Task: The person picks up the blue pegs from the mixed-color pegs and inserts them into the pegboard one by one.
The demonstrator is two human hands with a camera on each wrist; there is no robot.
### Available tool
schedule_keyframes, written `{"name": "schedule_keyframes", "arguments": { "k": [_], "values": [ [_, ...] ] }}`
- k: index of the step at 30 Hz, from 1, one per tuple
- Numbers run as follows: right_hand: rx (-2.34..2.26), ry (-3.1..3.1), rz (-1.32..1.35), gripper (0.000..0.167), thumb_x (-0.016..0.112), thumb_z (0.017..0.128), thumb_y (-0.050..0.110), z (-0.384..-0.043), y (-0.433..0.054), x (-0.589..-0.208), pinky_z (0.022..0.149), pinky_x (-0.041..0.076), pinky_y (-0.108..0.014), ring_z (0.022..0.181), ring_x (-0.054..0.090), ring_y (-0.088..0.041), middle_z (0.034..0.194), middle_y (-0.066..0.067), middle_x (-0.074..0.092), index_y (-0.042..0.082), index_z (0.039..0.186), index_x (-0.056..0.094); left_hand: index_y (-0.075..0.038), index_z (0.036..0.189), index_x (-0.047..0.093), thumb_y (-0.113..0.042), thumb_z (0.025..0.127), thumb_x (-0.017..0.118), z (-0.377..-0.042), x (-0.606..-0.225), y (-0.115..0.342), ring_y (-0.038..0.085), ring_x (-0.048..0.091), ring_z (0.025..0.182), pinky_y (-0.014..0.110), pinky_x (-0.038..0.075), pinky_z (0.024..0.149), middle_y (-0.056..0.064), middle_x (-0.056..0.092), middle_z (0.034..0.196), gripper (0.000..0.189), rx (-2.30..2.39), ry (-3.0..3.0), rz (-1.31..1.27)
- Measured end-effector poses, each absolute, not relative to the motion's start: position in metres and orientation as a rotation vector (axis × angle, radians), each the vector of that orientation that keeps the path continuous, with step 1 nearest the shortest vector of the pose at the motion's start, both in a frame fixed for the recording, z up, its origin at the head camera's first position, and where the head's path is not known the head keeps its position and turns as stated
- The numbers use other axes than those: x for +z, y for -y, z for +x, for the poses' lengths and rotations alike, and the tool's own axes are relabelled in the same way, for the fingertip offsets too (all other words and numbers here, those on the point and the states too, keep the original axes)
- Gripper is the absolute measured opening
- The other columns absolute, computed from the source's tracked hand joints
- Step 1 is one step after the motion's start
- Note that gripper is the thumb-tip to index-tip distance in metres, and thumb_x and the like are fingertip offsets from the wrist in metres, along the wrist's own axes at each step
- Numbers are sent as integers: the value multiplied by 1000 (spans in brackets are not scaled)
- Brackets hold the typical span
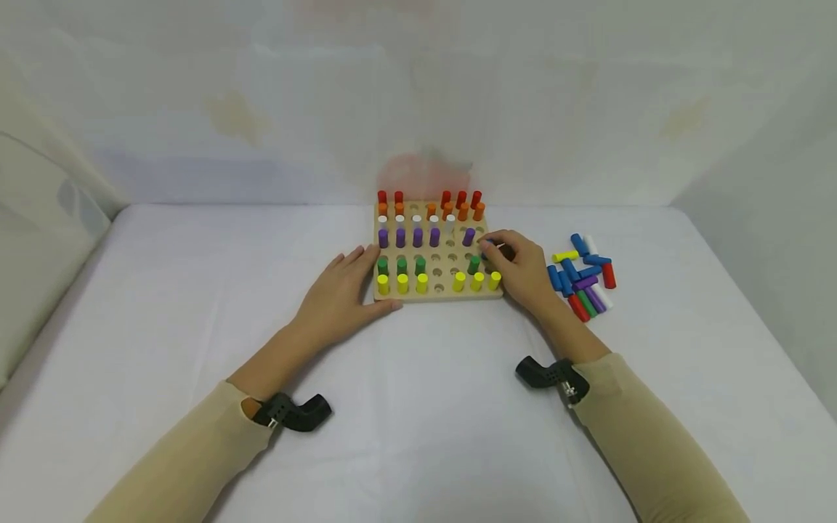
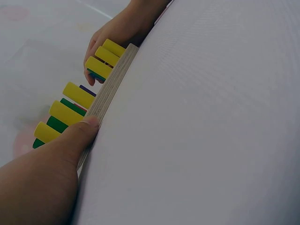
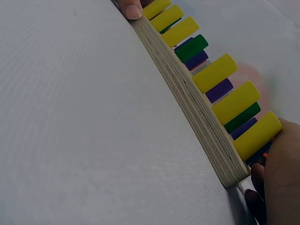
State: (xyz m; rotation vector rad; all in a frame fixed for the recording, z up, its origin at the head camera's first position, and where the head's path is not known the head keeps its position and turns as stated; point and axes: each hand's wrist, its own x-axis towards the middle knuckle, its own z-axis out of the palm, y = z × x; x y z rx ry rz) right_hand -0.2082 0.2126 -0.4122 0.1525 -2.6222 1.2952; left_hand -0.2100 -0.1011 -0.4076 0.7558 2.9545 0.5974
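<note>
A wooden pegboard (image 1: 451, 294) stands at the table's far side, with rows of red, orange, white, purple, green and yellow pegs upright in it. My left hand (image 1: 336, 294) lies at its front left corner, fingers along the left side. The left thumb (image 2: 90, 123) presses against the front edge. At the board's right side my right hand (image 1: 523, 272) pinches a blue peg (image 1: 487, 249) between thumb and fingers, close over the holes behind the yellow pegs (image 1: 477, 280). In the right wrist view, the blue peg (image 3: 258, 153) shows only partly behind a yellow peg (image 3: 258, 136).
To the right of the right hand lies a loose pile of pegs (image 1: 570, 270), mostly blue, with red, white, purple, green and yellow ones. A white cloth (image 1: 418, 407) covers the table, and white fabric (image 1: 418, 94) hangs behind it. Black wrist mounts (image 1: 294, 412) sit on both sleeves.
</note>
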Motion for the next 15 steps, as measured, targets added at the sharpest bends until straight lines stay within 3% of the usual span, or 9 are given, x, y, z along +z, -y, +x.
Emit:
{"name": "schedule_keyframes", "arguments": {
  "k": [15],
  "values": [
    [1306,2615,157,35,57,104,36,-212,-213,-411,78,44,-21,94,54,-20,112,-11,67,9,123,68,-12,161,26,-74,84,63,-213,-408,100,30,27,156,49,16,131,8,32,166,105,592,-2953,733]
  ]
}}
